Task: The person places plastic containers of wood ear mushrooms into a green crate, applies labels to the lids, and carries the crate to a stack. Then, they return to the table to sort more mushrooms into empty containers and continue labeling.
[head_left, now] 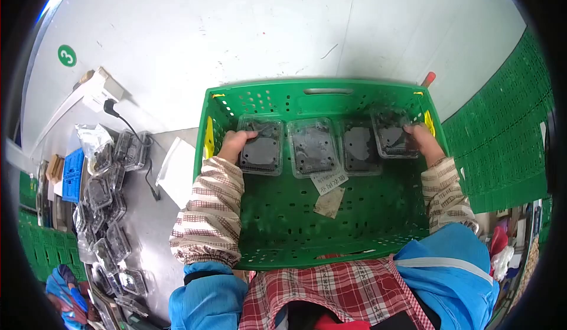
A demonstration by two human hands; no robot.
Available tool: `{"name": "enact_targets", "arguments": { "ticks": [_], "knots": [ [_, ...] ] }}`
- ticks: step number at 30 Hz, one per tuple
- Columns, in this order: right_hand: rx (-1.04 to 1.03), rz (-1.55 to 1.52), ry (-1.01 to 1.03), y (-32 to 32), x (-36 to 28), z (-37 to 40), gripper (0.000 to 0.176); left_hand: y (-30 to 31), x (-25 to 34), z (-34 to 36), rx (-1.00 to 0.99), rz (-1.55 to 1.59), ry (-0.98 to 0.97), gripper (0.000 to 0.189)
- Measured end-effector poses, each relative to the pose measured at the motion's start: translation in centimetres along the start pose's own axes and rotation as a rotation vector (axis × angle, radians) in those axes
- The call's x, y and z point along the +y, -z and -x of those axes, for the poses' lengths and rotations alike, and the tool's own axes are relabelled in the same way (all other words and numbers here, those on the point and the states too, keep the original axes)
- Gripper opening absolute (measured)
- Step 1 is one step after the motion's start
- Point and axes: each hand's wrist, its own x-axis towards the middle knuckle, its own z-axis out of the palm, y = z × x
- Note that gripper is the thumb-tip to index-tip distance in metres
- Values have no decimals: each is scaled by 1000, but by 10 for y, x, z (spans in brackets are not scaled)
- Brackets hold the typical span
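A green perforated plastic crate (331, 235) lies in front of me, with a row of clear plastic clamshell boxes along its far side. My left hand (234, 144) grips the leftmost clamshell box (261, 153), thumb on its lid and the other fingers hidden. At the row's other end, my right hand (424, 141) holds the rightmost clamshell box (394, 136), which sits higher and overlaps its neighbour. Between them are two more, a middle-left clamshell box (313, 150) and a middle-right clamshell box (361, 148). Dark contents show through the lids.
Two paper slips, one a written label (329, 180), lie in the crate. Many similar boxes (99, 193) cover the metal table (155, 235) at left, near a black power cable (131, 126) and a blue basket (72, 175). Stacked green crates (502, 147) stand at right, a white wall (266, 29) behind.
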Motion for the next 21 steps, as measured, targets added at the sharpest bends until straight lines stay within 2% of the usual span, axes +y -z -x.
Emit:
{"name": "enact_targets", "arguments": {
  "ticks": [1,2,3,4,5,6,7,8,9,10,11,12,13,14,15,16,17,19,20,21],
  "knots": [
    [107,35,14,-3,-6,8,23,-4,6,5,137,-235,-32,59],
    [115,98,86,9,12,-13,26,-8,8,6,137,-228,-37,59],
    [119,101,92,6,17,-18,26,-12,10,6,309,-521,-176,57],
    [270,359,183,4,22,-19,27,-18,14,8,482,-813,-316,57],
    [418,621,272,2,26,-19,28,-26,18,10,482,-804,-317,57],
    [448,758,335,0,33,-22,37,-36,28,19,364,-844,-398,60],
    [445,775,346,1,38,-20,37,-47,41,32,250,-875,-473,64],
    [363,767,365,1,42,-18,43,-58,57,48,6,-905,-436,62],
    [259,768,405,-9,39,-18,48,-64,72,68,-198,-948,-496,59],
    [116,636,317,-28,24,7,51,-77,70,71,-243,-909,-654,53],
    [78,782,339,-26,45,-10,50,-79,79,91,-301,-838,-699,49],
    [-45,850,490,-34,49,1,48,-82,78,94,-367,-805,-847,47],
    [-19,920,423,-43,44,8,47,-78,80,108,-375,-742,-951,44],
    [20,989,347,-42,43,11,47,-61,94,130,-468,-830,-1015,44],
    [-18,957,541,-26,47,2,47,-61,81,133,-264,-730,-1299,46],
    [-45,896,718,-9,48,-15,48,-30,77,163,-203,-716,-1252,46],
    [-232,761,719,1,44,-34,45,2,72,193,-161,-701,-1223,45],
    [359,1180,1086,-87,-20,61,43,65,30,222,-45,-292,-1186,42],
    [152,1036,910,-104,-42,26,43,106,-2,234,52,-213,-982,42],
    [-42,887,716,-119,-58,-7,45,130,-59,222,266,-17,-783,48]
  ]
}}
